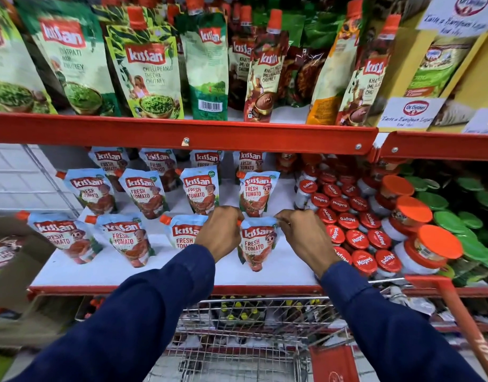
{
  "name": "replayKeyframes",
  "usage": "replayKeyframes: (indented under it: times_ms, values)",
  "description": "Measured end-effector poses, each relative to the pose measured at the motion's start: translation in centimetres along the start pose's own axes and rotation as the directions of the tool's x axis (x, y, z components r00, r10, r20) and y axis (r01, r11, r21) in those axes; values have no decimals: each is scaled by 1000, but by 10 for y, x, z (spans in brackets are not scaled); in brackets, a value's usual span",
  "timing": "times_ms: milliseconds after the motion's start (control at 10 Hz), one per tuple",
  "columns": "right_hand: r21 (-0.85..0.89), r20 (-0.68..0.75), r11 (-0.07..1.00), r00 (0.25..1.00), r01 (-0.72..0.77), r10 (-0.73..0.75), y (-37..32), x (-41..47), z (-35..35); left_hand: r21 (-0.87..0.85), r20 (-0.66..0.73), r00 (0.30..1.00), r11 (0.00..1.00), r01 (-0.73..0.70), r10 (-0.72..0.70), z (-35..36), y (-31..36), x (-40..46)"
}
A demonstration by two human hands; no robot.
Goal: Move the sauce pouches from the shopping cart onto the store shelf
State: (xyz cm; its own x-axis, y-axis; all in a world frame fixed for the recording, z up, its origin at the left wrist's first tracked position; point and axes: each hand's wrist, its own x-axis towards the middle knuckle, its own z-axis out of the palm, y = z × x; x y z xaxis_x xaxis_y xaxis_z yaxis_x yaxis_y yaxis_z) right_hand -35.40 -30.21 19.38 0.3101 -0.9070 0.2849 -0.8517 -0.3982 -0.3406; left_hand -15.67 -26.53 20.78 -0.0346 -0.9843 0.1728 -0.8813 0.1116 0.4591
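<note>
We see both hands reaching over the wire-mesh shopping cart (253, 321) to a pale blue tomato sauce pouch (256, 245) that stands upright on the white store shelf with its red front edge (160, 267). The left hand (219, 232) pinches the pouch's top left corner, where a small orange spout cap peeks out beside the knuckles, and the right hand (300, 235) pinches the top right corner, so the pouch sits between the two hands, gripped by both. The pouch has a red brand banner across the upper part, red "FRESH TOMATO" lettering below it, a cartoon figure to the right of the words, and a dark red tapering base that touches the shelf. Both arms wear dark blue sleeves (154, 312). To the left of the left hand stand other matching tomato pouches (127, 238) in a front row, one of them partly hidden behind that hand, with more rows beyond the hands. Just right of the right hand are red-lidded jars (358, 238) packed close together, and farther right, orange-lidded jars (435, 244). Above the hands, on the upper red shelf, stand green chutney pouches (149, 75).
</note>
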Motion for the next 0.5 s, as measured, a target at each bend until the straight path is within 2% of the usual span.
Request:
replayKeyframes:
  times_ms: [400, 500]
  values:
    - [43, 22, 998, 999, -46, 45, -2, 1, 0, 2, 7, 999, 999, -53, 53, -11, 5, -7]
    - [52, -66, 997, 996, -52, 56, 0, -10, -6, 12, -40, 995, 996, -92, 92, -21, 10, -14]
